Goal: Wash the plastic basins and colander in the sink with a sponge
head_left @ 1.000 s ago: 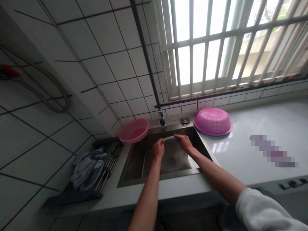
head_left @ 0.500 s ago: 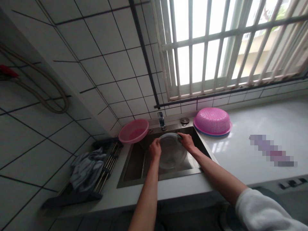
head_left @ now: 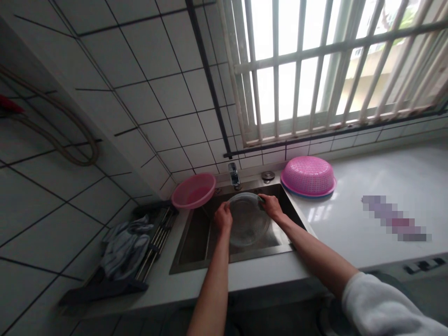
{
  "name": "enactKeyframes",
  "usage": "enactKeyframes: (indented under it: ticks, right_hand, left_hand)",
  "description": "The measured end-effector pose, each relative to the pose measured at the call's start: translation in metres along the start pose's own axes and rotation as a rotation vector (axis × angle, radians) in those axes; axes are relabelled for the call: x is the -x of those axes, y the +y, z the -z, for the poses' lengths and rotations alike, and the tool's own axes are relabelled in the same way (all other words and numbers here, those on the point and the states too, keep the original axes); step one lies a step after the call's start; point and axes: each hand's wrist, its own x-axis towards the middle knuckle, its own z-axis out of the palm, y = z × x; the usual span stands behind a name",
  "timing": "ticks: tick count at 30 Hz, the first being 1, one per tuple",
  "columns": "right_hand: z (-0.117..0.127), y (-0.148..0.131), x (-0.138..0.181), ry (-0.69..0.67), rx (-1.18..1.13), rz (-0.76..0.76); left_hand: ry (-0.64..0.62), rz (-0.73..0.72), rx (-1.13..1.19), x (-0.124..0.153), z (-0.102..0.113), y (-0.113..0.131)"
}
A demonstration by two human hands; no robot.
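A clear, round bowl (head_left: 249,224) is held over the steel sink (head_left: 196,240), tilted with its far rim raised. My left hand (head_left: 223,216) is closed on the left side of its rim. At the far right of the rim, my right hand (head_left: 272,206) is closed too, with a small dark-green thing (head_left: 262,200) at its fingertips, perhaps a scouring pad. It is too small to make out, and the fingers partly hide it. Behind the bowl stands the chrome faucet (head_left: 234,174).
A pink basin (head_left: 194,191) tilts at the sink's back left corner. An upturned pink colander (head_left: 308,176) lies on the white counter (head_left: 350,228) at right. Left of the sink, a striped cloth (head_left: 126,249) lies over a folding metal rack (head_left: 157,242). A barred window (head_left: 297,65) is behind.
My left hand has shifted slightly left along with the bowl's rim. My right hand stays at the far right rim, and the green thing shows a little more. The view has barely moved.
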Motion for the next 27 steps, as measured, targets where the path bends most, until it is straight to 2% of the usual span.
enactKeyframes:
  ticks: [2,5,9,12,17,19,24,27]
  right_hand:
    - [-0.004,-0.004,0.002,0.015,-0.014,0.040]
    - [-0.014,-0.016,0.006,-0.026,-0.050,0.174]
    - [-0.018,-0.024,0.006,-0.042,-0.091,0.260]
    - [-0.011,-0.018,0.003,-0.009,-0.089,0.185]
    - [0.004,-0.001,-0.002,0.037,-0.022,-0.007]
    - [0.004,-0.002,-0.001,0.036,-0.005,-0.003]
    - [-0.014,-0.027,0.008,-0.059,-0.057,0.268]
    - [-0.017,-0.033,0.008,-0.077,-0.077,0.325]
  left_hand:
    - [-0.044,-0.071,-0.007,0.003,-0.005,0.003]
    - [-0.176,-0.220,-0.031,0.010,-0.015,0.010]
    - [-0.246,-0.225,-0.034,0.013,-0.019,0.016]
    - [-0.199,-0.165,-0.005,0.009,-0.013,0.013]
    - [-0.010,0.028,0.006,0.002,-0.001,0.006]
    - [-0.012,0.008,0.014,0.003,-0.002,0.006]
    - [-0.229,-0.274,0.008,0.012,-0.015,0.014]
    - [-0.255,-0.271,-0.015,0.013,-0.017,0.015]
